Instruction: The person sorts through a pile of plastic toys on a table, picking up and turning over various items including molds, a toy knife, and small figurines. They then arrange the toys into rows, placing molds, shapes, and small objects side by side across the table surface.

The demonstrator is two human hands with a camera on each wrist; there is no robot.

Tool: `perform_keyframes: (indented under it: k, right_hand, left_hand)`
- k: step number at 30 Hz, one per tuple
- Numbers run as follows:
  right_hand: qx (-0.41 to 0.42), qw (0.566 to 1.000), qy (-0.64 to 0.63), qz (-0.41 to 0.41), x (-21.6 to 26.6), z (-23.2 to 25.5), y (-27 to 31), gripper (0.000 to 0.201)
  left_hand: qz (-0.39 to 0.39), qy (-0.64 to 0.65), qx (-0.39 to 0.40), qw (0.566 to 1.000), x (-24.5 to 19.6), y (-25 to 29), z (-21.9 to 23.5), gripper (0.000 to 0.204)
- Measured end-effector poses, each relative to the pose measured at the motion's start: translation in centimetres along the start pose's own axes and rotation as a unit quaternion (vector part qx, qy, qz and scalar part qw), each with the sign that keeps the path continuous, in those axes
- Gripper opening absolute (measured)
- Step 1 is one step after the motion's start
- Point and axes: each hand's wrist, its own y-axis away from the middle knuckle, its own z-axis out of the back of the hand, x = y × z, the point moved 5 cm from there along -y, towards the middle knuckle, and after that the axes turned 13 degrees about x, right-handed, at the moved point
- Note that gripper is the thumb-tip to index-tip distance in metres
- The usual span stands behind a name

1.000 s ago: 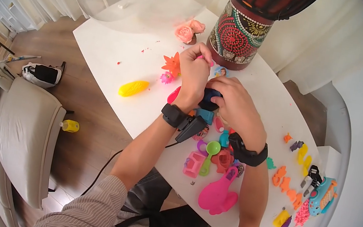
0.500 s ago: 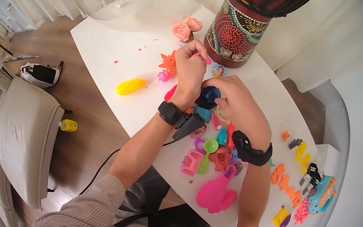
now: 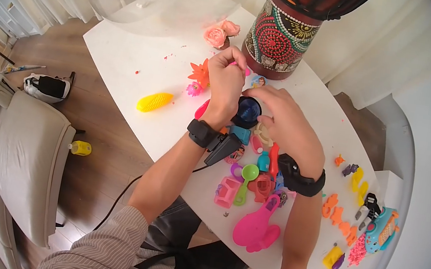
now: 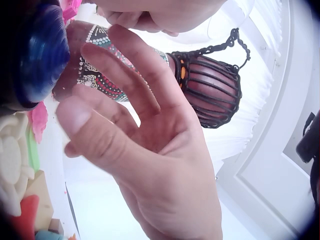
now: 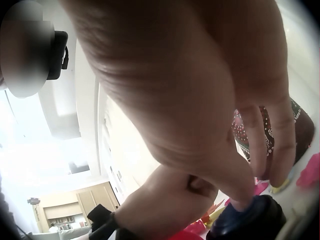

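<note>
My left hand is curled into a fist and pinches a slim pink piece, most of it hidden by the fingers. Just below and right of that fist stands a round, dark blue ribbed piece with a black outer edge; its blue side fills the left of the left wrist view. My right hand hovers at its right side, fingers spread and loosely bent, thumb tip close to the rim. In the right wrist view the thumb overlaps the blue top.
A patterned drum and pink flowers stand behind. Left lie yellow corn and an orange flower. A green spoon and pink pan-like toy lie nearer. Orange pieces lie far right.
My right hand has loosened from the blue piece and shifted slightly right, so more of its round top shows. The left hand keeps its pinch with hardly any movement.
</note>
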Motion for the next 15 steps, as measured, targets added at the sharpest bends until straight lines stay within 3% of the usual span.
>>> perform_keyframes:
  k: [4,6,9,10,12,15]
  right_hand:
    - [0.006,0.999,0.042,-0.008,-0.2,-1.1,-0.6,0.041]
    - [0.057,0.983,0.028,-0.173,0.1,-0.3,-0.5,0.04]
    - [0.096,0.964,-0.036,-0.244,-0.2,0.3,-0.7,0.039]
    - [0.097,0.964,-0.036,-0.244,-0.7,0.0,-0.5,0.039]
    - [-0.005,0.999,-0.005,-0.046,0.1,0.4,-0.6,0.038]
    - [0.06,0.997,-0.021,-0.032,0.6,-0.9,-0.4,0.038]
  left_hand:
    - [0.002,0.001,-0.001,1.0,0.1,0.0,0.0,0.027]
    - [0.0,0.0,0.0,1.0,0.1,-0.1,0.0,0.027]
    - [-0.004,0.004,0.002,1.0,0.2,-0.1,0.1,0.027]
    - [-0.006,0.008,0.004,1.0,0.2,-0.1,0.1,0.027]
    - [-0.004,0.005,0.002,1.0,0.2,-0.1,0.1,0.026]
    - [-0.003,-0.006,-0.003,1.0,0.2,-0.1,-0.1,0.028]
